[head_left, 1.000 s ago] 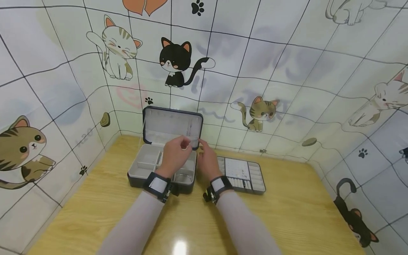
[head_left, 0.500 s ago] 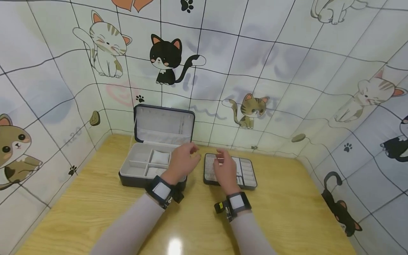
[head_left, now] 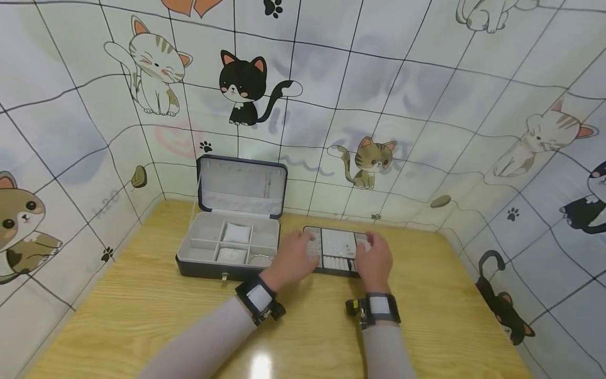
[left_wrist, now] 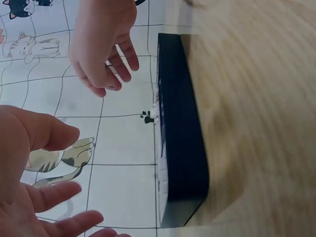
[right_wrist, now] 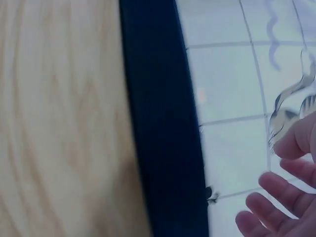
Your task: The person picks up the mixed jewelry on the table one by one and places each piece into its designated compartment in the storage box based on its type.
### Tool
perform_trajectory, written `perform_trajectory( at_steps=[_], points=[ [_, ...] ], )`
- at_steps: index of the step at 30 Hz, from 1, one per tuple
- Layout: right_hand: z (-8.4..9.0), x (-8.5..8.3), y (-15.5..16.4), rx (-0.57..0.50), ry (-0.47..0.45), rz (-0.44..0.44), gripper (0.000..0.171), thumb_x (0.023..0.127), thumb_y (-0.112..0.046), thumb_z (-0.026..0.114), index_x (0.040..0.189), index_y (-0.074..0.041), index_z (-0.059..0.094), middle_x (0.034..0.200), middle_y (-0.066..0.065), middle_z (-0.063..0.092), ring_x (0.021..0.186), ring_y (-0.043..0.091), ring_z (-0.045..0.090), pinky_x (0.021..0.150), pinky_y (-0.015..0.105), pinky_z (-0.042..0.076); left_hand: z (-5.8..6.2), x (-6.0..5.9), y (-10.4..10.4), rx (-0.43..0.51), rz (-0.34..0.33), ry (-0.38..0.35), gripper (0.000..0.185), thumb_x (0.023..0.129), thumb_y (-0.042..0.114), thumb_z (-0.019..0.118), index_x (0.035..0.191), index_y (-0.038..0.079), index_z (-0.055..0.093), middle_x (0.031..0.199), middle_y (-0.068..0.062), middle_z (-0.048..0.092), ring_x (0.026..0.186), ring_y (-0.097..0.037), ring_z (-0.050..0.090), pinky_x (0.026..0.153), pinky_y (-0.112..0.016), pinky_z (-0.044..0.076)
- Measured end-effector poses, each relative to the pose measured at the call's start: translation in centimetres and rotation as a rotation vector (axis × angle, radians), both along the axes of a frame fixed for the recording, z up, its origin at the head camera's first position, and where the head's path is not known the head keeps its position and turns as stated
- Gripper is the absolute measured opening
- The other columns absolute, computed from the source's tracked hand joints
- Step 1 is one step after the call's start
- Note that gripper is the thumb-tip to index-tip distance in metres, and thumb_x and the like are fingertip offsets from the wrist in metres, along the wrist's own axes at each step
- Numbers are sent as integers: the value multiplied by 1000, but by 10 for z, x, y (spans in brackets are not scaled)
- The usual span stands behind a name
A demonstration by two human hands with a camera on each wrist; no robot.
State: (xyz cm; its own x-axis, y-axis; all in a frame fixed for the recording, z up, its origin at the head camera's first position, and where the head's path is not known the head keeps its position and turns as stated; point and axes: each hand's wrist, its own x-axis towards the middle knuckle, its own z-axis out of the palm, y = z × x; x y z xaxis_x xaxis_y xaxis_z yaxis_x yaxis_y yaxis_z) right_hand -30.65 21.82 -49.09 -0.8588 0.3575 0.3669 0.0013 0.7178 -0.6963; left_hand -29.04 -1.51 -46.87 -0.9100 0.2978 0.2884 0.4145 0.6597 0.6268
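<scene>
Head view: a wooden tabletop (head_left: pixel 142 316) sits walled by cat-print sheeting (head_left: pixel 402 105). Spread fingers (head_left: pixel 303 243) flank the insert tray (head_left: pixel 337 247). Left of them, the jewellery box (head_left: pixel 227 252) stands open.

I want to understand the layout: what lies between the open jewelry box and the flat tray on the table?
Only a narrow strip of bare wooden table separates the jewelry box from the tray. The left hand reaches over part of it, as the head view shows.

light wooden table (head_left: pixel 142 316), cartoon-cat tiled backdrop (head_left: pixel 379 79) on three sides, overhead light glare on wood
</scene>
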Motion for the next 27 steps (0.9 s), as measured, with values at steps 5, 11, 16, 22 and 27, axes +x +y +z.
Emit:
perform_trajectory(
  at_steps=[5, 11, 16, 22, 27],
  points=[
    [-13, -7, 16, -31, -66, -63, 48, 95, -15, 60, 141, 1, 58, 135, 27, 64, 125, 46, 61, 104, 62, 48, -7, 0, 8, -22, 13, -51, 64, 93, 26, 77, 147, 3, 55, 137, -20, 59, 125, -33, 60, 103, -48, 55],
    [-14, -6, 14, -63, -157, -80, 56, 93, -17, 58, 146, 3, 53, 136, 29, 60, 124, 49, 58, 103, 63, 48, -15, 2, 11, -40, 10, -64, 65, 92, 26, 75, 149, 2, 55, 145, -22, 56, 132, -36, 59, 110, -50, 52],
    [-16, -7, 13, -64, -239, -90, 60, 96, -19, 57, 150, 5, 48, 141, 33, 56, 128, 51, 55, 104, 64, 47, -24, 0, 11, -45, 47, -64, 61, 92, 27, 75, 143, -3, 59, 138, -23, 59, 125, -35, 62, 108, -50, 53],
    [-21, -11, 23, -65, -319, -99, 64, 95, -21, 57, 151, 9, 45, 146, 36, 50, 135, 54, 50, 111, 65, 44, -29, -4, 12, 31, 69, -104, 54, 93, 27, 75, 136, -4, 64, 130, -22, 62, 114, -33, 64, 102, -49, 55],
    [-20, -15, 30, -46, -376, -84, 64, 93, -23, 56, 147, 12, 49, 143, 38, 54, 131, 54, 53, 109, 64, 46, -33, -6, 13, 41, 89, -128, 56, 93, 28, 75, 136, -5, 64, 132, -22, 62, 117, -34, 65, 103, -50, 55]
  ],
)
